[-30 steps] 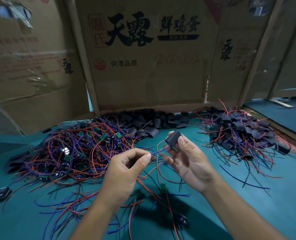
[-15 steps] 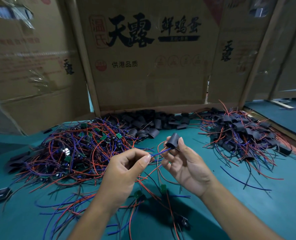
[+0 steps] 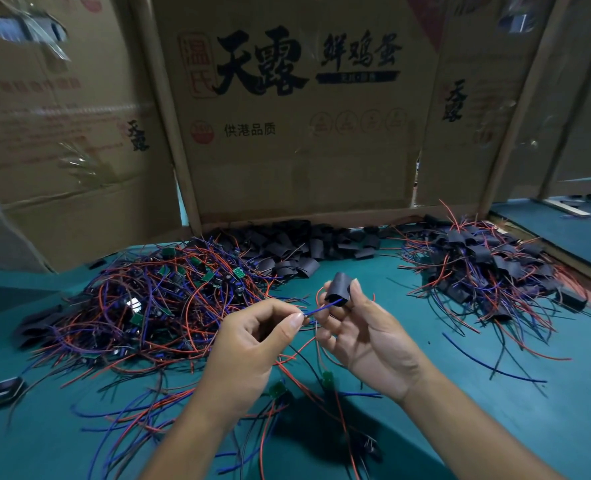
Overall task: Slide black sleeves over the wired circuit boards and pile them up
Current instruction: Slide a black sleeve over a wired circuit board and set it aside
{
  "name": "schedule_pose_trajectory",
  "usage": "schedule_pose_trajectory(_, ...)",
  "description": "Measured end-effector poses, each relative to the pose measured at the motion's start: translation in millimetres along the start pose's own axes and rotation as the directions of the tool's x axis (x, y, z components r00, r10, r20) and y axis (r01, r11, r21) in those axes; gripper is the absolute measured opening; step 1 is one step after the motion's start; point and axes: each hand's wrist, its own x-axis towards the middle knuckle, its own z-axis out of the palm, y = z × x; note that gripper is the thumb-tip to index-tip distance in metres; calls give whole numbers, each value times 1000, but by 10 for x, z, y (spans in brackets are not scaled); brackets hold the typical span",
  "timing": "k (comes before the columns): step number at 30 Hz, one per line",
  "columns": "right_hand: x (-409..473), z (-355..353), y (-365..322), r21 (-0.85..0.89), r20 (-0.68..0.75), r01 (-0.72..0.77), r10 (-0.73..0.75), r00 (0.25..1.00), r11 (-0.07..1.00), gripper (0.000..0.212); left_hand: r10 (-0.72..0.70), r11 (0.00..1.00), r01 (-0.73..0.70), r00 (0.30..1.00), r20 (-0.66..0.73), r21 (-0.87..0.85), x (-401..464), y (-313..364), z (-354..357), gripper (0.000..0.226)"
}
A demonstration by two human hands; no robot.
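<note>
Sleeving of wired boards, mid-batch. The right hand (image 3: pixel 363 337) pinches a black sleeve (image 3: pixel 338 289) between thumb and fingertips, held above the desk (image 3: pixel 408 420); the left hand (image 3: pixel 252 351) pinches the blue and red wires (image 3: pixel 316 310) that enter the sleeve's lower mouth. The board on those wires is not plainly visible; it may lie inside the sleeve or behind the fingers, and this cannot be told. By judgement, the sleeve in hand is being threaded and has not yet been seated or set down.

Done: a finished pile (image 3: pixel 488 268) of sleeved boards lies at the right of the desk, with red and blue leads splaying out of it. Left: a larger tangle of bare boards (image 3: pixel 155 299) lies at the left, small green boards showing among the wires, and a few more loose boards (image 3: pixel 327 377) lie just below the hands. A stock of empty sleeves (image 3: pixel 308 244) lies at the back, between the two piles. Judged by the heaps, a large share of the batch remains.

Surface and room: the desk is covered in teal material. Flattened cardboard boxes (image 3: pixel 287 140) printed with Chinese characters stand upright along its rear edge as a screen, with wooden battens between the panels. A small dark tray (image 3: pixel 0 393) sits at the desk's left edge. A second teal surface (image 3: pixel 571 233) shows beyond the screen at far right.
</note>
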Motion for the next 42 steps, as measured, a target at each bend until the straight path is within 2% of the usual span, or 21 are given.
schedule_pose_trajectory(7, 8, -25, 9, -28, 11, 27, -27, 1000, 999, 29, -8, 1000, 8, 1000, -24, 13, 9, -47, -20, 12)
schedule_pose_trajectory(11, -3, -5, 68, -305, 93, 165, -143, 985, 938, 49, 27, 998, -26, 1000, -14, 48, 19, -71, 14, 6)
schedule_pose_trajectory(17, -27, 54, 227, -448, 145, 260, -217, 965, 855, 40, -87, 986, 85, 996, -4, -146, -20, -161, 90, 22)
schedule_pose_trajectory(22, -77, 83, 245, -668, 164, 317, -283, 945, 673, 39, -81, 991, 83, 996, 25, -102, -14, -237, 104, 42)
schedule_pose_trajectory(25, -100, 93, 213, -724, 214, 344, -280, 936, 598, 23, -53, 998, 54, 995, 87, -11, -34, -259, 106, 47)
schedule_pose_trajectory(31, -103, 124, 98, -744, 104, 310, -356, 929, 592, 44, -82, 984, 44, 973, 217, 175, -54, -212, 85, 48)
schedule_pose_trajectory(34, -91, 116, 50, -730, 73, 309, -380, 922, 610, 46, -86, 916, -21, 965, 248, 401, -57, -233, 49, 77)
schedule_pose_trajectory(36, -91, 136, 24, -681, 37, 286, -358, 933, 674, 45, -71, 861, -56, 971, 229, 505, -63, -237, 53, 87)
schedule_pose_trajectory(39, -103, 130, -10, -586, 33, 254, -291, 956, 770, 44, 1, 816, -95, 987, 163, 570, -60, -241, 89, 75)
schedule_pose_trajectory(42, -99, 116, -10, -617, 62, 247, -267, 962, 747, 43, 46, 874, -73, 997, 67, 480, -62, -254, 128, 65)
